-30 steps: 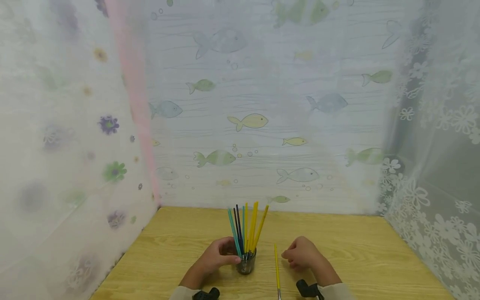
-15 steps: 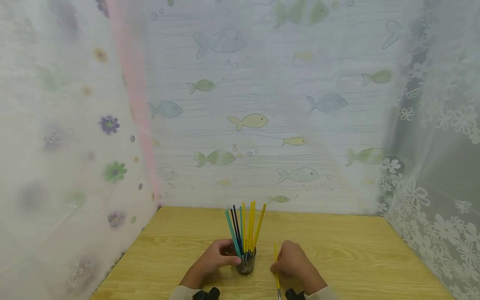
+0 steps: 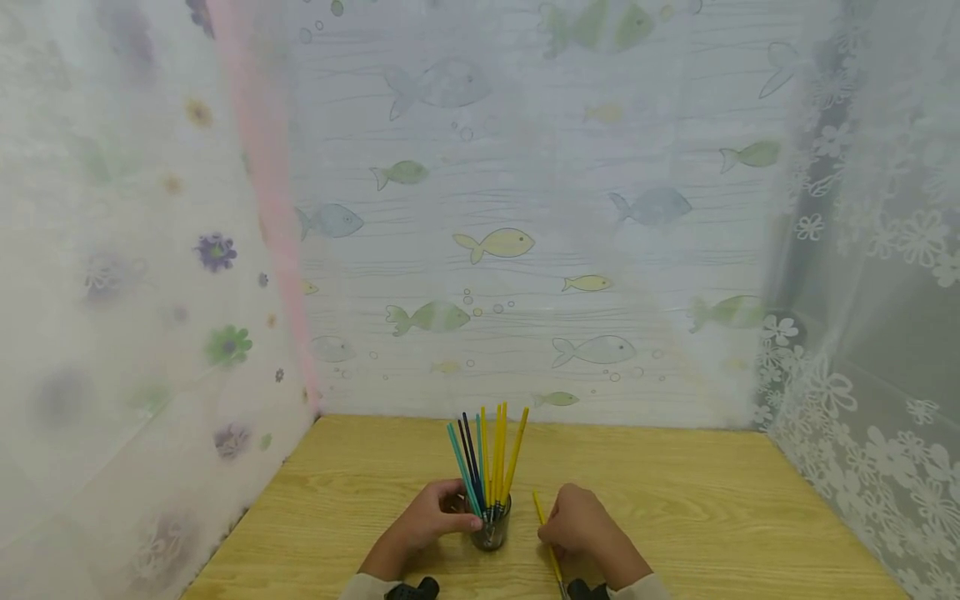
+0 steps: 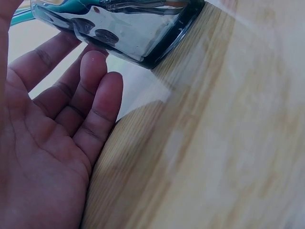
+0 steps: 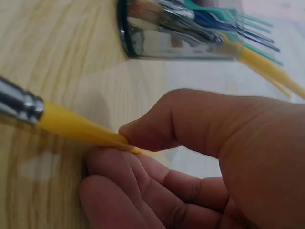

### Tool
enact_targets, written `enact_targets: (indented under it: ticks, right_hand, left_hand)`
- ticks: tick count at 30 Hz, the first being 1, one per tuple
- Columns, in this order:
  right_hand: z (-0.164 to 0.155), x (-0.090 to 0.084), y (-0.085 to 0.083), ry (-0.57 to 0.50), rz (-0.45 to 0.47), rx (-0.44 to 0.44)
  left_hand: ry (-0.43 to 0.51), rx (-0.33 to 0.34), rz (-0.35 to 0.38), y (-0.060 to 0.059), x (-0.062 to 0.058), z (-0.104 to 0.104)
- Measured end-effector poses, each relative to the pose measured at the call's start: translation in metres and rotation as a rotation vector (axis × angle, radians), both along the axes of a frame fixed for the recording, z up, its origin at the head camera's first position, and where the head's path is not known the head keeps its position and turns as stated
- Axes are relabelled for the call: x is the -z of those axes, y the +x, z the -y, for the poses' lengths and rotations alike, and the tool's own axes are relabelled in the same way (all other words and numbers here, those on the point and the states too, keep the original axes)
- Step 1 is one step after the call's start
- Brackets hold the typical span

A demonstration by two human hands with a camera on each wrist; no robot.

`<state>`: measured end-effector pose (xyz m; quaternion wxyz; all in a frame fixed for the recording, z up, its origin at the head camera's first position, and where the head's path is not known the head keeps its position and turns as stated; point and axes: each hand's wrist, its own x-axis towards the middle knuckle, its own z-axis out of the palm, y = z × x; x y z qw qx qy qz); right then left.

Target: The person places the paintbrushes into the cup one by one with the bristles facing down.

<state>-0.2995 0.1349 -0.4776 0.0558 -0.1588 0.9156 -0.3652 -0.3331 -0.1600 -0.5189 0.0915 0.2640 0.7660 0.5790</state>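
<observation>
On the wooden table stands a clear glass (image 3: 491, 537) full of upright paintbrushes, bristles down. Teal handles (image 3: 460, 461) lean left in it, dark blue ones (image 3: 471, 454) beside them, yellow ones (image 3: 498, 458) to the right. My left hand (image 3: 429, 521) holds the glass from its left side, thumb in front. In the left wrist view the fingers (image 4: 50, 52) reach the glass wall from below. My right hand (image 3: 590, 527) pinches a single yellow paintbrush (image 5: 71, 125) between thumb and fingertips, close over the table, its metal ferrule (image 5: 19, 102) pointing toward my body.
The wood-grain table (image 3: 697, 500) stretches to both sides. Behind it hangs a translucent fish-print curtain (image 3: 517, 167). Flower-print sheeting (image 3: 150, 333) closes the left, and white-flower sheeting (image 3: 885, 375) the right. Dark wrist cameras (image 3: 416, 588) sit at both cuffs.
My right hand has moved left onto the yellow paintbrush and taken it between thumb and fingers. The brush's handle end has swung left. The brushes in the glass lean slightly further left.
</observation>
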Motion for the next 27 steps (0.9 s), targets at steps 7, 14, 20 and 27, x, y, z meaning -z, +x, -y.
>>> enact_targets:
  ticks: [7, 14, 20, 27]
  right_hand:
    - [-0.005, 0.001, -0.004, -0.038, 0.035, 0.010]
    - [-0.007, -0.007, -0.007, -0.070, 0.029, 0.030]
    - [-0.006, -0.019, -0.007, -0.176, 0.099, 0.025]
    - [-0.001, -0.034, -0.002, -0.234, 0.054, 0.028]
  left_hand:
    - [0.009, 0.009, 0.002, -0.001, 0.002, 0.000]
    - [0.009, 0.004, -0.014, -0.001, 0.002, 0.000]
    - [0.014, 0.007, -0.026, -0.002, 0.002, 0.000]
    - [0.012, 0.006, -0.033, 0.000, 0.004, 0.000]
